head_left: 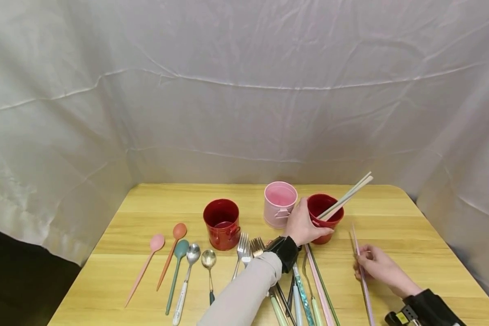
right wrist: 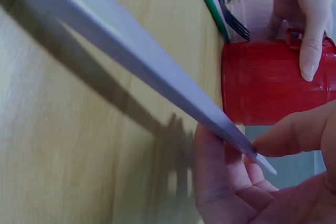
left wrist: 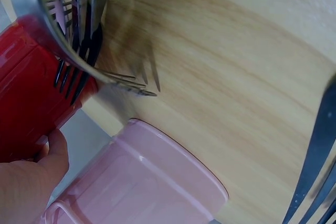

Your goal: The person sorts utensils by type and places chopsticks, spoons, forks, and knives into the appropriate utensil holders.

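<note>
My left hand (head_left: 303, 224) grips the right-hand red bucket (head_left: 325, 204) near its rim, the thumb lying along the side facing me. Two or so pale chopsticks (head_left: 346, 197) lean out of that bucket to the right. In the right wrist view the same red bucket (right wrist: 273, 82) shows with the left thumb on it. My right hand (head_left: 381, 266) pinches a lilac chopstick (head_left: 363, 280) between thumb and fingers, right of the bucket; whether it is one or a pair I cannot tell. The pink bucket (head_left: 275, 215) stands just left of my left hand.
Another red bucket (head_left: 222, 231) stands further left. Several spoons lie on the left, among them a pink spoon (head_left: 156, 243) and a teal spoon (head_left: 181, 250). Forks (head_left: 243, 246), knives and pink and green chopsticks (head_left: 320, 283) lie partly under my left arm. Grey cloth (head_left: 244, 117) hangs behind the table.
</note>
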Available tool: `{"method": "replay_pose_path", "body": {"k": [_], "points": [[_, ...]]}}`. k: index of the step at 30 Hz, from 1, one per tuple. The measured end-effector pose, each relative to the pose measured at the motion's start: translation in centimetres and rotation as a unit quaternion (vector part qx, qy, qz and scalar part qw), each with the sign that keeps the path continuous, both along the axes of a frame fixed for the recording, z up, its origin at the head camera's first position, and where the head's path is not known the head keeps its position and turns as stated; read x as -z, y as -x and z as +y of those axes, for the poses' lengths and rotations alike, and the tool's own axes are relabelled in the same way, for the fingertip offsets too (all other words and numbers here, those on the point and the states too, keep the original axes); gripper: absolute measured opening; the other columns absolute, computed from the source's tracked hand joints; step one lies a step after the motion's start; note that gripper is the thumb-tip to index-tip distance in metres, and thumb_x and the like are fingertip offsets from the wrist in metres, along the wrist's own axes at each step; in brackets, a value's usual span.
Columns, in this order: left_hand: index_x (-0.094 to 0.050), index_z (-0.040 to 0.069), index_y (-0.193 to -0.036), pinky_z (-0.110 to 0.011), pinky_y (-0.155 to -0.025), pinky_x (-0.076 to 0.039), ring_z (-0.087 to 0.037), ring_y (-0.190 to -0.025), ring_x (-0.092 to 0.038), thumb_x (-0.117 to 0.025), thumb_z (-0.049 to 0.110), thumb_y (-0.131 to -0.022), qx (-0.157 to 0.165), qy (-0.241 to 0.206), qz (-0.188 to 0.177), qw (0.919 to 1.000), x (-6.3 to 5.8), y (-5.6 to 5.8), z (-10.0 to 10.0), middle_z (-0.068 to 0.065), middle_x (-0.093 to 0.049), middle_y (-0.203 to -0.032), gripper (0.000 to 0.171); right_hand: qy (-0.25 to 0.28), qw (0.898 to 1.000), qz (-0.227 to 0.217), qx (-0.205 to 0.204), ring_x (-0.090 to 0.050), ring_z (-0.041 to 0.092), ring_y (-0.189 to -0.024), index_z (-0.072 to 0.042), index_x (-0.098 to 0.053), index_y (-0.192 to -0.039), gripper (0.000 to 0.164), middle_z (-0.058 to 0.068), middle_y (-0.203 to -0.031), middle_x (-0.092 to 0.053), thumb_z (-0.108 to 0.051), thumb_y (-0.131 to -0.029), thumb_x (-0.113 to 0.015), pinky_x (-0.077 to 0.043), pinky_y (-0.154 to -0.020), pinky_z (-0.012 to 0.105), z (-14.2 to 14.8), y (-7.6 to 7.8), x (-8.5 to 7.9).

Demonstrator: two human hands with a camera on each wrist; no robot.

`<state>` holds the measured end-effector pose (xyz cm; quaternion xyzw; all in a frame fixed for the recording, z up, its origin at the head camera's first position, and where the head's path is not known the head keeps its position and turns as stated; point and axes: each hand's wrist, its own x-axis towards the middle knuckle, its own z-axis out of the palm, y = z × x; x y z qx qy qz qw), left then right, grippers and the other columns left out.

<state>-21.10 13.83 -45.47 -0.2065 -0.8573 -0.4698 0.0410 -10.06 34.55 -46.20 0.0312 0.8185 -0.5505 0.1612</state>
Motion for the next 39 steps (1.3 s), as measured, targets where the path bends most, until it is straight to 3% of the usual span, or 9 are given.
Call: {"method": "replay_pose_path", "body": {"k": [6,11,15,20,27,39], "points": [[-0.043,0.015,-0.129,-0.025,-0.089,-0.048,-0.012,-0.106,-0.054,-0.087,0.041,-0.059,0.001,0.004,0.005,1.0000,0.0,0.0,0.0,0.004,-0.057,-0.118,0.087,0.029,0.998,0.025,0.049,-0.062,0.023,-0.078,0.021,-0.019,-0.130,0.043,0.018,-0.093,-0.057,0.003,-0.096,-0.037,-0.056,-0.072,0.038,-0.1,0.3,-0.6],[-0.043,0.014,-0.129,-0.024,-0.089,-0.048,-0.012,-0.106,-0.055,-0.087,0.042,-0.059,0.002,0.010,0.008,0.9999,0.0,0.0,0.0,0.003,-0.057,-0.118,0.087,0.028,0.992,0.091,0.085,-0.063,0.021,-0.080,0.018,-0.025,-0.130,0.041,0.016,-0.097,-0.057,0.002,-0.096,-0.043,-0.056,-0.076,0.036,-0.4,0.6,-1.5],[-0.043,0.013,-0.130,-0.024,-0.090,-0.047,-0.012,-0.106,-0.055,-0.087,0.042,-0.059,-0.001,0.016,0.012,0.9998,0.1,0.1,-0.1,0.002,-0.057,-0.117,0.088,0.038,0.983,0.147,0.107,-0.063,0.014,-0.078,0.016,-0.028,-0.129,0.042,0.006,-0.093,-0.058,-0.002,-0.096,-0.048,-0.056,-0.074,0.032,-0.7,0.7,-2.1],[-0.043,0.013,-0.130,-0.023,-0.090,-0.047,-0.012,-0.106,-0.055,-0.087,0.042,-0.059,0.000,0.012,0.012,0.9999,0.1,0.2,-0.1,0.002,-0.057,-0.117,0.088,0.098,0.961,0.217,0.139,-0.064,0.009,-0.076,0.012,-0.035,-0.122,0.033,-0.002,-0.090,-0.059,0.000,-0.096,-0.050,-0.056,-0.070,0.026,-0.9,0.5,-2.5],[-0.043,0.014,-0.129,-0.024,-0.090,-0.047,-0.012,-0.107,-0.054,-0.087,0.041,-0.060,0.001,0.014,0.002,0.9999,-0.1,0.0,0.0,0.003,-0.057,-0.118,0.087,0.162,0.926,0.305,0.152,-0.066,0.007,-0.078,-0.006,-0.046,-0.115,0.024,0.001,-0.094,-0.060,0.003,-0.093,-0.052,-0.054,-0.069,0.021,-1.0,0.0,-3.5],[-0.042,0.014,-0.130,-0.025,-0.090,-0.047,-0.013,-0.107,-0.054,-0.087,0.042,-0.060,0.001,0.017,0.001,0.9999,0.0,0.0,0.1,0.002,-0.056,-0.119,0.088,0.201,0.877,0.391,0.192,-0.066,0.011,-0.078,0.001,-0.050,-0.116,0.028,0.005,-0.094,-0.063,0.008,-0.089,-0.055,-0.054,-0.069,0.021,-2.0,1.7,-7.3]]}}
